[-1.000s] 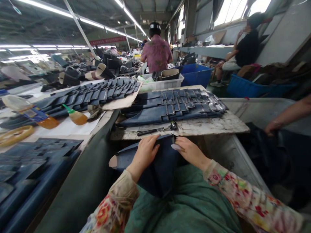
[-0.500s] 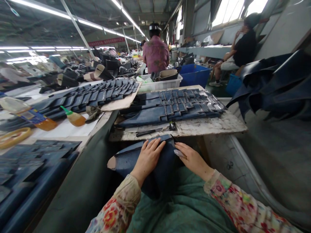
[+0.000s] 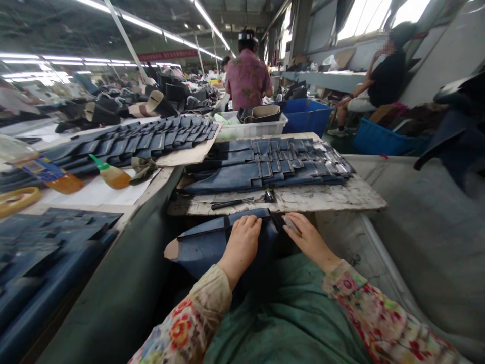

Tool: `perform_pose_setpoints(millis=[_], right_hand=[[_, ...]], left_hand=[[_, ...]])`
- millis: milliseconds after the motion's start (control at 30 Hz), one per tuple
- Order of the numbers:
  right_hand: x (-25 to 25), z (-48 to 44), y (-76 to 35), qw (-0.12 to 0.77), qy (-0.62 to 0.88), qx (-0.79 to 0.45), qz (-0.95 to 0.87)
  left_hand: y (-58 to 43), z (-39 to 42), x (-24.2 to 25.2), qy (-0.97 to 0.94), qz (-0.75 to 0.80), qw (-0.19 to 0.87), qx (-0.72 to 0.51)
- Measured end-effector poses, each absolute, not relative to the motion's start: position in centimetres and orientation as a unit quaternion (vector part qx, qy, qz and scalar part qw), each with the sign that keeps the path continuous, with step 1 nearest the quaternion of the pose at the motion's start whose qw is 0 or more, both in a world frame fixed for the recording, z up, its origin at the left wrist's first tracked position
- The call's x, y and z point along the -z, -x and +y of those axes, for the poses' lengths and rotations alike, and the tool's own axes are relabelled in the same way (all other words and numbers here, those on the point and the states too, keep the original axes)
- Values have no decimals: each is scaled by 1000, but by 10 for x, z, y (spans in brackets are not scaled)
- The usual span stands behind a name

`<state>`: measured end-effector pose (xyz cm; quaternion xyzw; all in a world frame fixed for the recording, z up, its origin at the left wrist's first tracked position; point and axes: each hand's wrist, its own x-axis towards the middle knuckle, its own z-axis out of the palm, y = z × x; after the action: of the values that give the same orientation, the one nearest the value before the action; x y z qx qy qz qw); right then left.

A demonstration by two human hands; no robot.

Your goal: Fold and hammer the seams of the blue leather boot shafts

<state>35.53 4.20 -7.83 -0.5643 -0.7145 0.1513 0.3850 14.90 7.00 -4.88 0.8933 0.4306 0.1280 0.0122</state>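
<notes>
The left hand (image 3: pixel 244 247) lies over the blue piece (image 3: pixel 197 253) in the lower centre of the frame, its fingers pressed together and bent at the upper edge. Its thumb is hidden, so whether it pinches the material cannot be told. The blue piece rests above the green cloth (image 3: pixel 303 308) on the lap; its lower part is lost behind the left forearm and in shadow, while a pale tan tip shows at its left end.

Just beside its upper right corner, the right hand (image 3: pixel 310 245) pinches what seems to be a small pale grey tool (image 3: pixel 291 224), mostly covered by the fingers. Whether those fingertips touch the piece is hard to make out.

On the desk (image 3: pixel 364 197) at the centre, overlapping blue pieces (image 3: pixel 227 177) hide one another, and a black-handled tool (image 3: pixel 231 203) lies in front of them. The left edge cuts off a large bottle (image 3: pixel 45 174), a yellow ring (image 3: pixel 18 200) and a lower-left stack (image 3: pixel 60 237). At the right edge, a dark bundle (image 3: pixel 460 139) is blurred and cropped.
</notes>
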Motion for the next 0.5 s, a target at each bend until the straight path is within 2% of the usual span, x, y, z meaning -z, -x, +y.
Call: perform_pose_setpoints(millis=[67, 300, 500], right_hand=[[75, 43, -363, 383, 586, -142, -700], [51, 48, -348, 270, 589, -87, -756], [36, 46, -333, 239, 566, -44, -788]], left_hand=[[-154, 71, 51, -898, 421, 18, -126], [-169, 69, 50, -899, 420, -18, -125], [-160, 70, 53, -905, 400, 4, -142]])
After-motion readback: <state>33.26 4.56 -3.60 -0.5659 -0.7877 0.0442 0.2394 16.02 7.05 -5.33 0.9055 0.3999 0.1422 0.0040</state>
